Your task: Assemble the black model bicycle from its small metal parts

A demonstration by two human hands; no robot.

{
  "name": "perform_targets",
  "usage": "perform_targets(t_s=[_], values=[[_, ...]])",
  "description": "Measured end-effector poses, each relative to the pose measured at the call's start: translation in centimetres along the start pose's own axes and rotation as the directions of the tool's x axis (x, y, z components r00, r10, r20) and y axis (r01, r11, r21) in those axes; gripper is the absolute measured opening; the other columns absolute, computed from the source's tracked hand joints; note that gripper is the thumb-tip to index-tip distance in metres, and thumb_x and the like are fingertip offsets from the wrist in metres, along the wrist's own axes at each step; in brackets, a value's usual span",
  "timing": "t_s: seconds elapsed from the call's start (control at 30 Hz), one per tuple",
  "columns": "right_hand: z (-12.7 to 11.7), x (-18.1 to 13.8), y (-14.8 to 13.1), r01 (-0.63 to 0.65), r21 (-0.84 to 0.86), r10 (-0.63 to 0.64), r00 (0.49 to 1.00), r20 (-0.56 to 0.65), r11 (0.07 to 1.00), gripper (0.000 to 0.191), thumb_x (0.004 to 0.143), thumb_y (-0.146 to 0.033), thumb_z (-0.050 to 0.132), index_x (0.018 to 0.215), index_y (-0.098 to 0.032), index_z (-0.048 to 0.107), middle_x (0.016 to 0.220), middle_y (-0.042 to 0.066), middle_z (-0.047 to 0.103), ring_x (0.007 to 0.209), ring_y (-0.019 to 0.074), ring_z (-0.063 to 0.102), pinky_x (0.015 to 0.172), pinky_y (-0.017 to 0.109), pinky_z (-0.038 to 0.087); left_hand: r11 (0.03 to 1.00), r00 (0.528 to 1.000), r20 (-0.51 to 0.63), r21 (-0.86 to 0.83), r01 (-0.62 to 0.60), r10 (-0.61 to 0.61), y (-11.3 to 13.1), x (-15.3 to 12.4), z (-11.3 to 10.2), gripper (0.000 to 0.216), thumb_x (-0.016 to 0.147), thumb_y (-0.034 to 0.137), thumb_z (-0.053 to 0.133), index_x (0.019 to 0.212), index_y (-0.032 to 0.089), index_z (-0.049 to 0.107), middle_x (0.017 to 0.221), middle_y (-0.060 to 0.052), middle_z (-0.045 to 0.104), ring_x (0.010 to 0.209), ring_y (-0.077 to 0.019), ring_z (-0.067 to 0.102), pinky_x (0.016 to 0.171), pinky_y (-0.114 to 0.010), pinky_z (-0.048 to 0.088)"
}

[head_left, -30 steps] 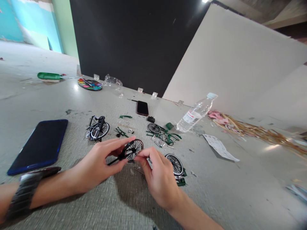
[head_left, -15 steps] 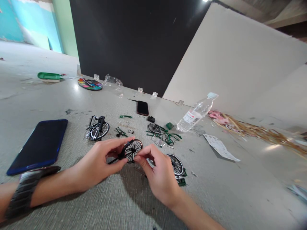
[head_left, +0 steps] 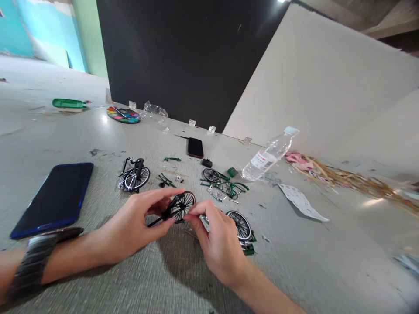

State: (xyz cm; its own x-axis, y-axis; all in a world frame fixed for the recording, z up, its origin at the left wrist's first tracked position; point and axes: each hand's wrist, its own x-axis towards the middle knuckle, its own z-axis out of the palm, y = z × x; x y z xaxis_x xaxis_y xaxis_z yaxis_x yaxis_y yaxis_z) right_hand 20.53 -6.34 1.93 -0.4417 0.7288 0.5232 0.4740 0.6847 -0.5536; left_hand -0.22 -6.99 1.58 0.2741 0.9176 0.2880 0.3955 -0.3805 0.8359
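Between thumb and fingers, my left hand point(head_left: 140, 222) grips a black miniature bicycle wheel assembly, a small spoked wheel point(head_left: 182, 207) with a dark fender and bar attached. My right hand point(head_left: 218, 235) is closed in a pinch at the wheel's right lower edge; anything between those fingertips is too small to make out. Past my left hand lies a black toy bicycle part point(head_left: 135, 175) with its own wheel. Beyond my right hand are a green bicycle frame point(head_left: 229, 186) and a loose wheel point(head_left: 211, 175). Another wheel point(head_left: 240, 225) with green pieces lies just right of my right hand.
A dark blue tablet point(head_left: 54, 196) lies at left, a phone point(head_left: 195, 148) farther back. The clear bottle point(head_left: 270, 155) stands tilted-looking at right, near a paper sheet point(head_left: 301, 201). A paint palette point(head_left: 123, 115) and a black panel point(head_left: 183, 56) are behind; small green parts point(head_left: 166, 180) lie scattered.
Both hands stay at the wheel with almost the same grip. The wheel looks turned very slightly; the whole view has shifted a little.
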Motion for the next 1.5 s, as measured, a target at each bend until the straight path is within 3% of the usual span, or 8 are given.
perform_targets(t_s=[0.23, 0.4, 0.6, 0.83, 1.03, 1.5], values=[[0.09, -0.04, -0.13, -0.009, 0.005, 0.009, 1.000, -0.011, 1.000, 0.010, 0.097, -0.017, 0.055, 0.091, -0.023, 0.051, 0.083, -0.001, 0.065, 0.074, 0.0121, 0.062, 0.066, 0.024, 0.047, 1.000, 1.000, -0.013, 0.012, -0.018, 0.018, 0.02, -0.20, -0.15, 0.047, 0.086, 0.019, 0.060, 0.131, 0.028, 0.056, 0.094, 0.001, 0.070, 0.085, -0.0146, 0.067, 0.078, -0.028, 0.056], [0.03, -0.04, -0.20, -0.028, 0.008, 0.028, 1.000, 0.006, 1.000, 0.010, 0.097, -0.018, 0.055, 0.090, -0.023, 0.052, 0.084, -0.001, 0.066, 0.074, 0.0127, 0.062, 0.065, 0.025, 0.047, 0.998, 0.997, -0.046, 0.035, -0.054, 0.055, -0.08, -0.31, -0.17, 0.046, 0.085, 0.019, 0.062, 0.130, 0.029, 0.057, 0.110, 0.000, 0.070, 0.096, -0.0160, 0.067, 0.088, -0.032, 0.055], [0.06, -0.22, 0.13, -0.031, 0.039, 0.029, 0.999, 0.039, 0.999, 0.009, 0.098, -0.019, 0.055, 0.090, -0.023, 0.052, 0.088, 0.000, 0.067, 0.077, 0.0129, 0.063, 0.067, 0.025, 0.048, 0.999, 0.999, -0.011, -0.031, -0.037, 0.036, 0.25, -0.27, -0.07, 0.045, 0.086, 0.015, 0.059, 0.129, 0.026, 0.056, 0.100, 0.001, 0.070, 0.084, -0.0115, 0.067, 0.082, -0.025, 0.057], [0.03, -0.08, 0.25, -0.014, 0.016, 0.013, 0.999, 0.045, 1.000, 0.009, 0.098, -0.019, 0.053, 0.090, -0.023, 0.052, 0.086, 0.001, 0.066, 0.075, 0.0135, 0.062, 0.066, 0.027, 0.048, 0.995, 0.998, 0.057, -0.093, 0.046, -0.041, 0.12, -0.18, 0.12, 0.046, 0.088, 0.020, 0.059, 0.133, 0.027, 0.051, 0.112, -0.003, 0.069, 0.104, -0.0185, 0.067, 0.087, -0.031, 0.057], [0.12, -0.06, 0.16, -0.008, -0.005, 0.008, 1.000, 0.023, 1.000, 0.011, 0.098, -0.018, 0.053, 0.088, -0.023, 0.051, 0.083, 0.000, 0.064, 0.072, 0.0127, 0.061, 0.064, 0.026, 0.047, 0.997, 0.993, 0.113, -0.073, 0.038, -0.029, 0.37, -0.05, -0.01, 0.048, 0.091, 0.019, 0.057, 0.136, 0.031, 0.047, 0.094, 0.003, 0.072, 0.081, -0.0137, 0.069, 0.072, -0.025, 0.055], [0.08, -0.35, 0.10, 0.046, -0.039, -0.046, 0.999, -0.013, 0.998, 0.010, 0.097, -0.017, 0.057, 0.091, -0.024, 0.053, 0.082, 0.000, 0.064, 0.073, 0.0132, 0.062, 0.065, 0.027, 0.049, 0.990, 0.991, 0.128, -0.127, 0.064, -0.047, 0.28, -0.15, 0.09, 0.045, 0.090, 0.018, 0.058, 0.133, 0.026, 0.048, 0.101, 0.000, 0.074, 0.088, -0.0154, 0.071, 0.074, -0.026, 0.055]])
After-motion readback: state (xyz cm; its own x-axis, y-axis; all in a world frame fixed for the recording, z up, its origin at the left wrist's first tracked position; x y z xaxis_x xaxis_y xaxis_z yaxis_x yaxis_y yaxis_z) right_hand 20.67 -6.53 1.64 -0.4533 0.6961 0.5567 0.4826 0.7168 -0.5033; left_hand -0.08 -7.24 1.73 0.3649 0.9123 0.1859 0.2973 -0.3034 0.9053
